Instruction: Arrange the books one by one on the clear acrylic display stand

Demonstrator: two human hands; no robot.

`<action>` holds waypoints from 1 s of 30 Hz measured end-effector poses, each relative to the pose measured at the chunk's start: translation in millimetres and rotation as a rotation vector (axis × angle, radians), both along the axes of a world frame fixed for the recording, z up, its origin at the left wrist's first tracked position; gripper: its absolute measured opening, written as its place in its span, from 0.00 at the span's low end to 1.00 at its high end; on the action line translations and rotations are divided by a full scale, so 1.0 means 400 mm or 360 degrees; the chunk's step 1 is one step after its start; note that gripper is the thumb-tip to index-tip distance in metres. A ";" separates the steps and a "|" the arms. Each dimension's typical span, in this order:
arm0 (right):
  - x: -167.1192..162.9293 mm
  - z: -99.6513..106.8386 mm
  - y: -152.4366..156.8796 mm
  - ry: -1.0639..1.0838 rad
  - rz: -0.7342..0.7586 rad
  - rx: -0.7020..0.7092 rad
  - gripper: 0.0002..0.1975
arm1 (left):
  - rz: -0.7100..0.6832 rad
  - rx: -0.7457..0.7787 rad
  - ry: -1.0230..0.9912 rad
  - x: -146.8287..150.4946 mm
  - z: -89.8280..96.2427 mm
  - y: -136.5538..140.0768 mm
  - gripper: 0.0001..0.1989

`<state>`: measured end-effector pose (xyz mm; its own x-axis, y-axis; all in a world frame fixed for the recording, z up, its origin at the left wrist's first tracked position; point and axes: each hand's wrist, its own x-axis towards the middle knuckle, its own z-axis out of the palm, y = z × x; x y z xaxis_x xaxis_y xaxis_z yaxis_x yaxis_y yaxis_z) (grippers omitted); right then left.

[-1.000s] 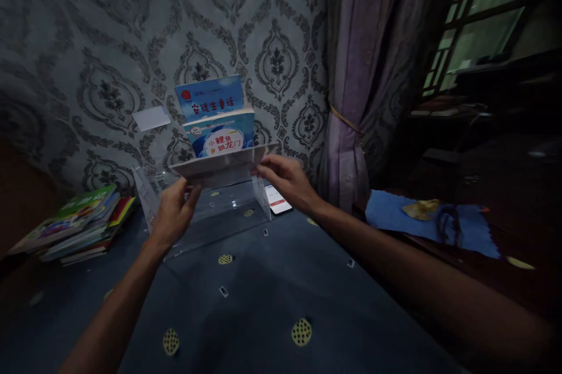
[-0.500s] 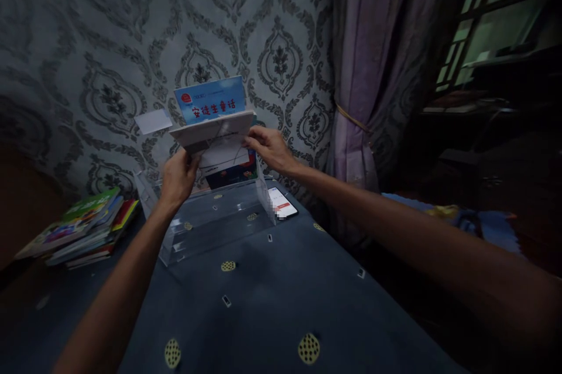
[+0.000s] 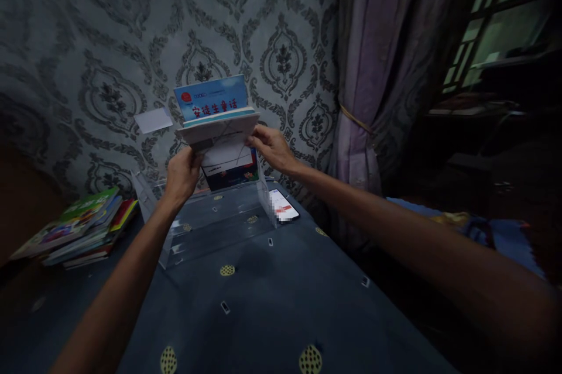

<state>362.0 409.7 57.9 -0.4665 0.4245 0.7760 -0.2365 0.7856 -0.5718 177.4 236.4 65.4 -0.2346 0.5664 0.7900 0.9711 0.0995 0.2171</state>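
A book [image 3: 223, 143] with a pale cover and a dark picture along its lower edge is held up between my two hands. My left hand [image 3: 182, 176] closes on its left side, and my right hand [image 3: 273, 148] pinches its right side. Behind it a blue book [image 3: 211, 98] with red lettering stands upright, its lower part hidden. Below and around the held book is a clear plastic rack [image 3: 268, 201] with see-through side panels. Whether the held book touches the rack, I cannot tell.
A stack of books [image 3: 90, 227] lies to the left. Beside the rack's right panel rests a phone [image 3: 284, 208] with a lit screen. A dark blue patterned cloth [image 3: 263, 280] covers the surface. Patterned wallpaper and a tied purple curtain [image 3: 366, 69] are behind.
The held book has shifted slightly right and tipped a little, so a light-blue edge now shows behind its top. Both hands keep their grip, and the camera view has moved slightly.
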 end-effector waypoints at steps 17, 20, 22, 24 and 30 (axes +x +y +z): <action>0.000 -0.078 0.016 -0.0232 -0.0352 0.0022 0.04 | 0.0472 -0.0188 -0.0107 0.039 -0.057 0.016 0.17; -0.001 -0.091 0.016 -0.0252 -0.0397 0.0016 0.04 | 0.0509 -0.0233 -0.0174 0.049 -0.047 0.013 0.20; -0.003 -0.098 0.018 -0.0258 -0.0426 0.0019 0.04 | 0.0507 -0.0277 -0.0174 0.054 -0.041 0.011 0.19; -0.004 -0.102 0.022 -0.0255 -0.0461 0.0025 0.04 | 0.0516 -0.0347 -0.0146 0.056 -0.040 0.009 0.18; -0.010 -0.104 0.033 -0.0187 -0.0625 0.0015 0.19 | 0.0460 -0.0413 -0.0176 0.054 -0.047 0.013 0.15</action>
